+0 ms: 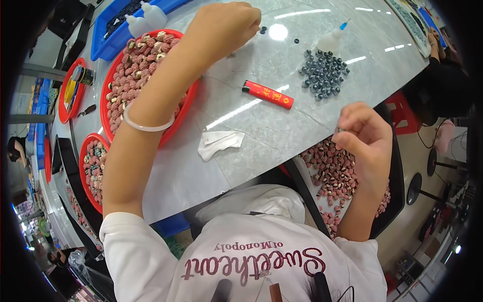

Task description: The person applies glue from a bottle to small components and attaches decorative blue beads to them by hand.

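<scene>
Holds the left hand (226, 31) curled over the far part of the desk (266, 146), near a few loose beads (263, 30), fingers bent inward; impossible to make out anything inside that grip. Pinches with the right hand (368, 135), thumb and forefinger nearly together on a small piece (339, 130), too tiny to identify, above a dark tray (397, 186) of pink beads (332, 171) beside the near edge of the desk. Has a heap of black beads (324, 73) ahead on the desk, just beside a white bottle (329, 41). Keeps a red lighter (269, 94) lying between both hands, and a red bowl (104, 98) of more pink beads under the left forearm.
</scene>
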Motion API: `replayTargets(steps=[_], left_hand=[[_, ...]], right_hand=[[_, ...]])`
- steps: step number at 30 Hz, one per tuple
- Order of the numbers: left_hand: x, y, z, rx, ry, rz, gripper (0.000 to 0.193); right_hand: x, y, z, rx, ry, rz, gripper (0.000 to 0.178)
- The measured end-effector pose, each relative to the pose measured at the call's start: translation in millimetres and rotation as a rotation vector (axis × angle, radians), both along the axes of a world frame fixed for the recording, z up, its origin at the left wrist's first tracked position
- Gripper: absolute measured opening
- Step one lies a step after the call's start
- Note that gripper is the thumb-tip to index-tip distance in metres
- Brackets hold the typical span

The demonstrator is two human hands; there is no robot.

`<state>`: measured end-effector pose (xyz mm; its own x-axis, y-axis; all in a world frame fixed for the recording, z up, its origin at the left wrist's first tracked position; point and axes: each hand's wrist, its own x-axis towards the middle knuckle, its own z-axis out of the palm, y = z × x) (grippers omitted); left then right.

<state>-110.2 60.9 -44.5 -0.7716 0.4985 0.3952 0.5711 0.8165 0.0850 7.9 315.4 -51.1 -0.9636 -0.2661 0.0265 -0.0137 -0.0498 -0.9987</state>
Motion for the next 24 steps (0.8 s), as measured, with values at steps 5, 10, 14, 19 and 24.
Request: replayTargets(steps=[5, 10, 14, 19, 24], left_hand=[[-16, 18, -21, -0.3, 0.253, -0.064, 0.007], [-17, 21, -30, -0.368, 0.247, -0.026, 0.007], [5, 31, -9, -0.056, -0.034, 0.062, 0.009], [89, 33, 27, 0.734, -0.807, 0.079, 0.014], [149, 38, 33, 1.11, -1.026, 0.145, 0.014]], right_hand=[[12, 18, -12, 0.001, 0.033, -0.147, 0.014], [11, 18, -9, -0.033, 0.031, -0.111, 0.012], [8, 9, -4, -0.121, 0.028, -0.07, 0.013], [8, -4, 6, -0.125, 0.006, -0.088, 0.017], [9, -22, 15, -0.23, -0.001, 0.12, 0.024]])
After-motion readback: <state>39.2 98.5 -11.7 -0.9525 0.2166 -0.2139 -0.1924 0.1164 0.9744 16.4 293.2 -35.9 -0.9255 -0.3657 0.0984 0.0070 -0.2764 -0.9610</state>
